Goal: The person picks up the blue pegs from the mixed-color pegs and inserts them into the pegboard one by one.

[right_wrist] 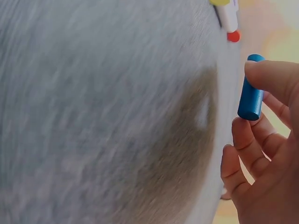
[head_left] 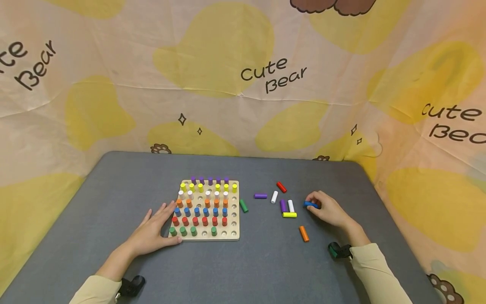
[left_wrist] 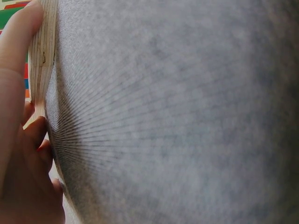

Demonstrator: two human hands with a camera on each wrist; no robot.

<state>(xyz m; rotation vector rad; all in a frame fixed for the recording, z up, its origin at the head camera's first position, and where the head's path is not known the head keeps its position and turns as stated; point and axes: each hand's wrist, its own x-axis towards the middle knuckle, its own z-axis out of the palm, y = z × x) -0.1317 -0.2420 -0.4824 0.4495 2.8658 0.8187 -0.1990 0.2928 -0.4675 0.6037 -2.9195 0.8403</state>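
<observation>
A square wooden pegboard point(head_left: 229, 228) lies on the grey table, with rows of upright pegs in green, red, blue, orange, white, yellow and purple. Several of its holes stand bare, mostly along the right side. My left hand point(head_left: 152, 231) rests against the board's left edge, fingers spread and thumb at the near left corner. In the left wrist view the thumb point(left_wrist: 18, 37) lies on the board's wooden side point(left_wrist: 43, 51). Right of the loose pegs, my right hand point(head_left: 329, 209) pinches a blue peg point(right_wrist: 252, 98) between thumb and fingers, raised above the table in the right wrist view.
Loose pegs lie between board and right hand: green point(head_left: 244, 205), red point(head_left: 281, 187), orange point(head_left: 304, 233), yellow point(head_left: 290, 215), two purple, one at the left point(head_left: 260, 196), and two white, one upper point(head_left: 274, 197). A printed cloth point(head_left: 212, 50) hangs behind the table point(head_left: 265, 270).
</observation>
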